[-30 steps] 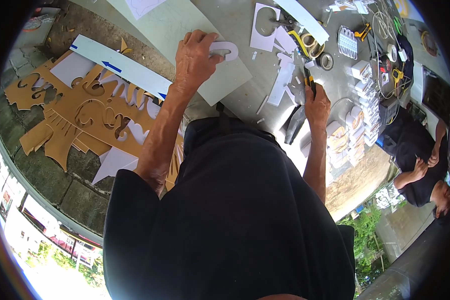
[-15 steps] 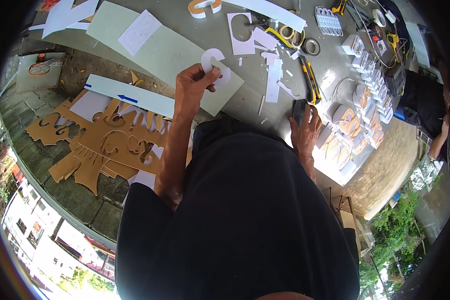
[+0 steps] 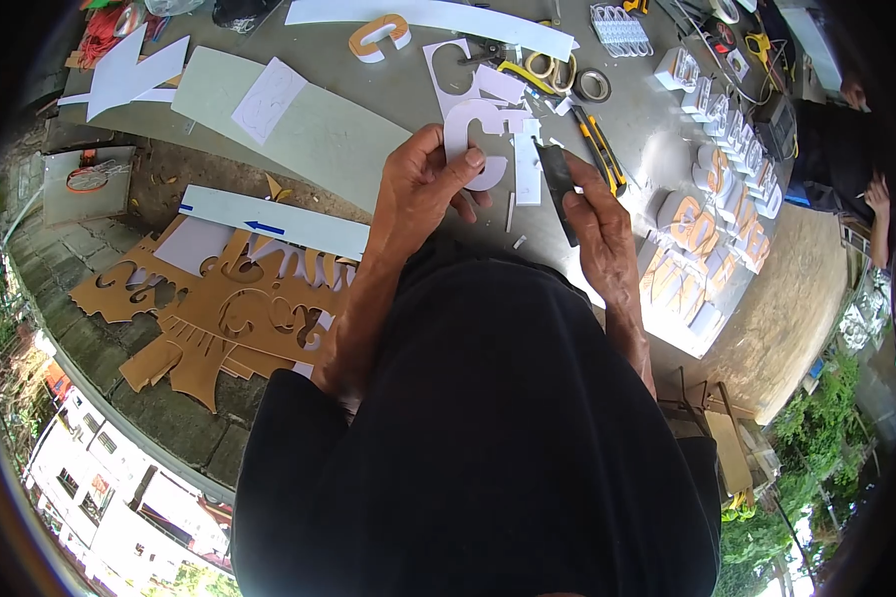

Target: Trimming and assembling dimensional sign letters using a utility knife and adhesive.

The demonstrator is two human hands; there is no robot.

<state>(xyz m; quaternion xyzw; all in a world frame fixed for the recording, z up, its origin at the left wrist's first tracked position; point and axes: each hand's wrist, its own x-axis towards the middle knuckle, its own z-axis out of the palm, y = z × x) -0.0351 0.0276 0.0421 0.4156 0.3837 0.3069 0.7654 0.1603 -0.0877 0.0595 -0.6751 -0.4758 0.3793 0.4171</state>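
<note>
Between the thumb and fingers of my left hand (image 3: 414, 187) is a white cut-out letter C (image 3: 457, 127), held up above the table with its opening toward the right. My right hand (image 3: 604, 231) grips a dark, flat, bar-shaped tool (image 3: 556, 177); its exact kind I cannot make out. The tool stands tilted just right of the letter, with a gap between them. Behind the letter lie a white sheet with a round hole (image 3: 435, 68) and a white strip (image 3: 529, 179). A yellow-and-black utility knife (image 3: 599, 149) rests beyond my right hand.
Finished block letters (image 3: 689, 227) crowd the table's right side. Tape rolls (image 3: 593, 86) and an orange-and-white letter C (image 3: 376, 40) lie farther back. A long pale board (image 3: 309, 124) extends left. Brown cut-out sheets (image 3: 239, 298) are stacked lower left. Another person (image 3: 831, 164) is at the far right.
My right hand has lifted the dark tool off the table and brought it left toward the letter. My left hand has shifted right and lower with the letter C.
</note>
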